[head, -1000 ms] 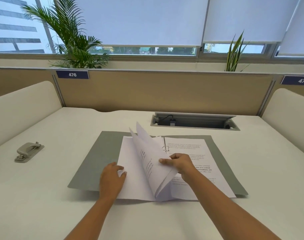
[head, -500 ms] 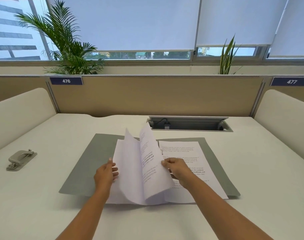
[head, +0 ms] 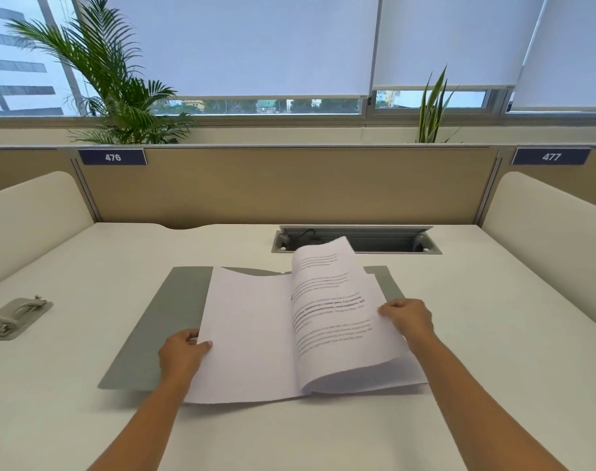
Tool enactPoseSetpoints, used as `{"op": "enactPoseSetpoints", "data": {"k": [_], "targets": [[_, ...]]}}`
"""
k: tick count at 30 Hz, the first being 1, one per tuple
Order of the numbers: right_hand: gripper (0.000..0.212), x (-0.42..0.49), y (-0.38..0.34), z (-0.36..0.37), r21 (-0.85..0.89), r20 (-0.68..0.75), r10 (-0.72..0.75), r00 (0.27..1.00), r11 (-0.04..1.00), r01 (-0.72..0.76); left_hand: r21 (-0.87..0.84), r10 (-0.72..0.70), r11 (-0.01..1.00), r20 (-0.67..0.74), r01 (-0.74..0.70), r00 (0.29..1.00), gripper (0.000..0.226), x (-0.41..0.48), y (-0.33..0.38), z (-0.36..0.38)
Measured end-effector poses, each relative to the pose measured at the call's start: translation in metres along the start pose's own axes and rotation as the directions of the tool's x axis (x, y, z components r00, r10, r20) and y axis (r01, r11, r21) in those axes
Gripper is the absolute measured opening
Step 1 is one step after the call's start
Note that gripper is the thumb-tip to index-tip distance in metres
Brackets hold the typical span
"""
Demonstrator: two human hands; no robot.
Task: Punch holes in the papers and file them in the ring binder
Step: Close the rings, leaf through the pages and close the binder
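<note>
Desk tags (head: 112, 157) read 476 and 477; both hands' fingers (head: 390, 309) pinch papers (head: 252, 334) over the binder (head: 174, 321).

You get bright, even daylight from the windows (head: 256, 107) ahead, softened by the lowered blinds (head: 222, 42). Shadows on the counter (head: 493, 334) are faint, with no glare. The printed text on the lifted paper (head: 334, 311) is motion-blurred. Wide-angle distortion bends the frame edges.
</note>
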State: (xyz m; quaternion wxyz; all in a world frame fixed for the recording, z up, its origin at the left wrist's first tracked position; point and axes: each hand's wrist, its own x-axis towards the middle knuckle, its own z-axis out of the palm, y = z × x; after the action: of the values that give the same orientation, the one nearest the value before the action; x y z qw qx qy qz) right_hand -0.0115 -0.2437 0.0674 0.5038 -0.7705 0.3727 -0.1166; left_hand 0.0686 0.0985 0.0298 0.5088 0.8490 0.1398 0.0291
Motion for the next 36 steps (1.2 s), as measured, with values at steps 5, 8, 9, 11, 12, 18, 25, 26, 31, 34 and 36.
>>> {"op": "enactPoseSetpoints", "data": {"k": [5, 8, 9, 11, 12, 18, 25, 26, 31, 34, 36], "targets": [[0.026, 0.004, 0.020, -0.023, -0.141, -0.093, 0.063, 0.994, 0.987, -0.076, 0.041, 0.015, 0.999, -0.010, -0.014, 1.000, 0.026, 0.004, -0.010, -0.003], [0.024, 0.002, 0.029, -0.025, -0.227, -0.089, 0.079, 0.993, 0.969, -0.098, 0.067, 0.017, 0.998, -0.016, -0.016, 1.000, 0.026, 0.005, -0.015, -0.003], [0.023, 0.001, 0.032, -0.024, -0.250, -0.088, 0.086, 0.992, 0.963, -0.105, 0.074, 0.018, 0.997, -0.018, -0.016, 1.000, 0.026, 0.004, -0.016, -0.003], [0.020, -0.001, 0.036, -0.019, -0.293, -0.096, 0.095, 0.991, 0.948, -0.120, 0.073, 0.013, 0.997, -0.027, -0.011, 1.000, 0.026, 0.004, -0.017, -0.003], [0.019, -0.002, 0.037, -0.018, -0.317, -0.106, 0.097, 0.990, 0.940, -0.126, 0.069, 0.008, 0.998, -0.031, -0.006, 0.999, 0.026, 0.005, -0.018, -0.003], [0.025, -0.006, 0.041, -0.008, -0.524, -0.120, -0.122, 0.985, 0.851, 0.041, 0.046, -0.006, 0.999, -0.032, 0.007, 0.999, 0.026, 0.007, -0.024, -0.005], [0.039, -0.012, 0.054, 0.026, -0.503, 0.145, -0.340, 0.929, 0.783, 0.365, 0.006, -0.030, 1.000, -0.018, 0.030, 0.999, 0.028, 0.011, -0.027, -0.004], [0.042, -0.012, 0.057, 0.028, -0.538, 0.178, -0.342, 0.923, 0.751, 0.382, 0.002, -0.036, 0.999, -0.013, 0.036, 0.999, 0.028, 0.012, -0.028, -0.004], [0.047, -0.013, 0.060, 0.029, -0.611, 0.216, -0.366, 0.905, 0.673, 0.418, -0.026, -0.063, 0.998, -0.002, 0.063, 0.998, 0.028, 0.012, -0.026, -0.006], [0.046, -0.015, 0.052, 0.028, -0.660, 0.233, -0.323, 0.917, 0.640, 0.393, -0.066, -0.079, 0.995, 0.021, 0.080, 0.997, 0.031, 0.013, -0.021, -0.009], [0.045, -0.018, 0.040, 0.030, -0.697, 0.252, -0.299, 0.920, 0.603, 0.387, -0.072, -0.067, 0.995, 0.038, 0.070, 0.997, 0.032, 0.013, -0.015, -0.011]]}}
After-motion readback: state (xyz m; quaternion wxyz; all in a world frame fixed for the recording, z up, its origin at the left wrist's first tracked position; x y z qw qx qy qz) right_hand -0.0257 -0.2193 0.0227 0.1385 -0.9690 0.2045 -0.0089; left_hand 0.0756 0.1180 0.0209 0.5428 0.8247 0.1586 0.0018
